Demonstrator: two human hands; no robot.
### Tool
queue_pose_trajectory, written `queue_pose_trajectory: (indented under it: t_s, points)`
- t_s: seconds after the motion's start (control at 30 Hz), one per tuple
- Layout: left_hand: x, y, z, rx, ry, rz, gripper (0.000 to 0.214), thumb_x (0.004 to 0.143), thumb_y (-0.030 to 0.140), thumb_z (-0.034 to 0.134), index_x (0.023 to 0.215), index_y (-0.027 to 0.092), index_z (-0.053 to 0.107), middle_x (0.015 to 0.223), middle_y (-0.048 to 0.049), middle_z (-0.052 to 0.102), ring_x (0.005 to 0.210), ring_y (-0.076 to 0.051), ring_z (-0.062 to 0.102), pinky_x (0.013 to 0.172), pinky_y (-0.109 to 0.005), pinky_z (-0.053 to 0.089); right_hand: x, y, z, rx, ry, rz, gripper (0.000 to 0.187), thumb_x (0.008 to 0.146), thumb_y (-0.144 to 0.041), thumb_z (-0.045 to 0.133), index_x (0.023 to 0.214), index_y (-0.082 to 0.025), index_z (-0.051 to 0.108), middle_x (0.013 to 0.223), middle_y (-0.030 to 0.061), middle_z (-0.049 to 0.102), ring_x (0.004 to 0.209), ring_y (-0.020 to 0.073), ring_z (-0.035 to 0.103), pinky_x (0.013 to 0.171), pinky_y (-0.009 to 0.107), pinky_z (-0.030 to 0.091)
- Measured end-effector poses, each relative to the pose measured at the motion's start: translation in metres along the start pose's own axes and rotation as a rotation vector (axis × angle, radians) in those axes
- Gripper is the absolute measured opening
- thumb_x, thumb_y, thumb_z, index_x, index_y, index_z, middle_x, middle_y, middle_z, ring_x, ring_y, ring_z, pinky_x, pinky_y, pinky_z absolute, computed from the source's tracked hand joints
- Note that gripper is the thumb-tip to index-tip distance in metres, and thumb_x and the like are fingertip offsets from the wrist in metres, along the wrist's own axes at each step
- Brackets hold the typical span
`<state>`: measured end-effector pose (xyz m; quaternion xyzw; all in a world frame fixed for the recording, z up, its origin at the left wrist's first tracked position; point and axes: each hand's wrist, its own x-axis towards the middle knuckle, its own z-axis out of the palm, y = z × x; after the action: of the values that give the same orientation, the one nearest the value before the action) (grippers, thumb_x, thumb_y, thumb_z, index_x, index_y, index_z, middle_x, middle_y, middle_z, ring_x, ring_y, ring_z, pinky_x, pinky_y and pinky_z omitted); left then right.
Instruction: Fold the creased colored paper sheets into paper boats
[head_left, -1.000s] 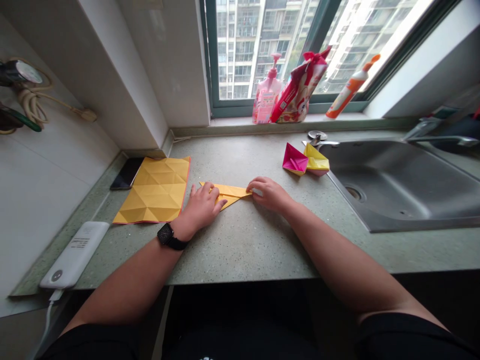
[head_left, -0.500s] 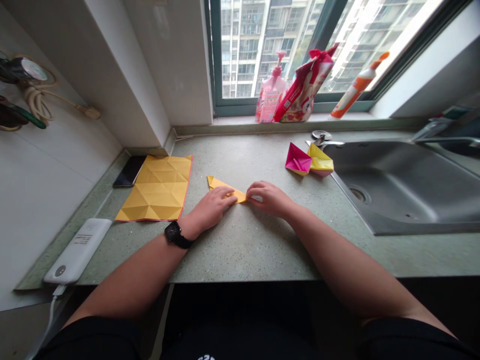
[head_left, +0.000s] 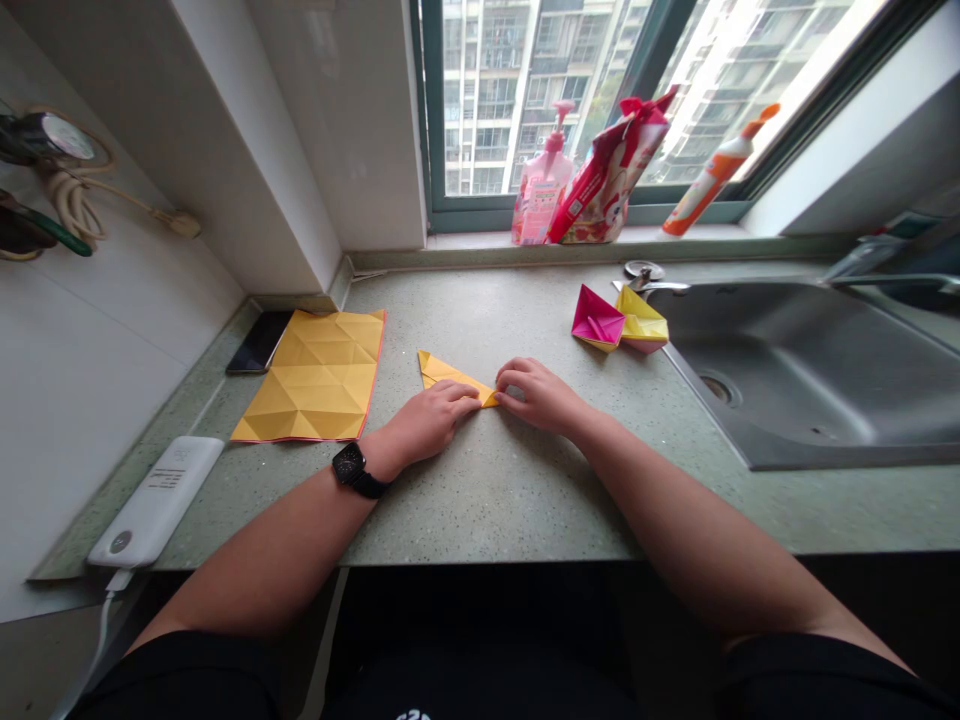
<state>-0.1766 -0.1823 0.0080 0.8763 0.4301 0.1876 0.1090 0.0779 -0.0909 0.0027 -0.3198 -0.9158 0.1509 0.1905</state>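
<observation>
A small folded yellow paper triangle (head_left: 442, 372) lies on the speckled green counter (head_left: 487, 480). My left hand (head_left: 431, 420), with a black watch on its wrist, presses flat on the triangle's near right part, fingers together. My right hand (head_left: 536, 392) pinches the triangle's right tip with curled fingers. The two hands almost touch at that tip.
A creased yellow sheet (head_left: 315, 376) lies to the left beside a dark phone (head_left: 259, 342) and a white power bank (head_left: 154, 502). Two folded paper shapes, pink (head_left: 595, 320) and yellow (head_left: 642, 322), sit by the steel sink (head_left: 810, 370). Bottles and a red bag (head_left: 607, 175) stand on the sill.
The paper went from a long flat strip to a shorter triangle. My left hand slid right along it towards my right hand, which stayed at the right tip.
</observation>
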Motion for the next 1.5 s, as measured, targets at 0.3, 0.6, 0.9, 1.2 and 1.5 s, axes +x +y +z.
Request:
queue_pose_trajectory:
  t_s: [0.3, 0.6, 0.9, 1.2, 1.5]
  points:
    - [0.000, 0.002, -0.001, 0.003, -0.024, 0.011, 0.063, 0.097, -0.003, 0.048, 0.147, 0.029, 0.069, 0.146, -0.0059, 0.070, 0.137, -0.024, 0.062, 0.122, -0.047, 0.053, 0.001, 0.001, 0.006, -0.002, 0.036, 0.037, 0.002, 0.096, -0.027, 0.076, 0.094, -0.026, 0.076, 0.116, 0.0103, 0.073, 0.112, 0.0298, 0.068, 0.105, 0.050, 0.058]
    - [0.002, 0.005, -0.003, 0.036, -0.029, 0.013, 0.042, 0.108, 0.012, 0.055, 0.141, 0.028, 0.074, 0.142, -0.0091, 0.070, 0.136, -0.026, 0.061, 0.121, -0.048, 0.053, 0.000, 0.002, 0.010, 0.015, 0.063, 0.056, 0.018, 0.096, -0.031, 0.077, 0.114, -0.027, 0.077, 0.126, 0.0119, 0.070, 0.121, 0.0312, 0.067, 0.113, 0.054, 0.055]
    - [0.003, 0.007, -0.002, 0.039, -0.016, -0.003, 0.035, 0.109, 0.017, 0.057, 0.137, 0.028, 0.077, 0.138, -0.0095, 0.072, 0.133, -0.027, 0.064, 0.121, -0.050, 0.053, -0.001, 0.014, 0.022, 0.022, 0.049, 0.102, 0.046, 0.095, -0.043, 0.082, 0.138, -0.030, 0.071, 0.152, 0.0150, 0.062, 0.151, 0.0385, 0.054, 0.128, 0.064, 0.043]
    - [0.003, 0.010, -0.003, 0.038, -0.016, -0.015, 0.032, 0.111, 0.021, 0.057, 0.134, 0.027, 0.079, 0.142, -0.0096, 0.071, 0.132, -0.027, 0.064, 0.119, -0.049, 0.053, -0.006, 0.038, 0.008, -0.024, -0.046, 0.226, 0.062, 0.091, -0.045, 0.088, 0.148, -0.030, 0.068, 0.170, 0.0187, 0.050, 0.164, 0.0462, 0.038, 0.130, 0.075, 0.033]
    - [0.003, 0.009, -0.004, -0.005, -0.003, 0.010, 0.029, 0.111, 0.023, 0.055, 0.128, 0.025, 0.079, 0.140, -0.0110, 0.072, 0.131, -0.027, 0.066, 0.118, -0.049, 0.053, -0.006, 0.040, -0.011, 0.076, 0.133, 0.165, 0.030, 0.098, -0.035, 0.078, 0.128, -0.029, 0.080, 0.141, 0.0124, 0.072, 0.134, 0.0330, 0.069, 0.119, 0.056, 0.053]
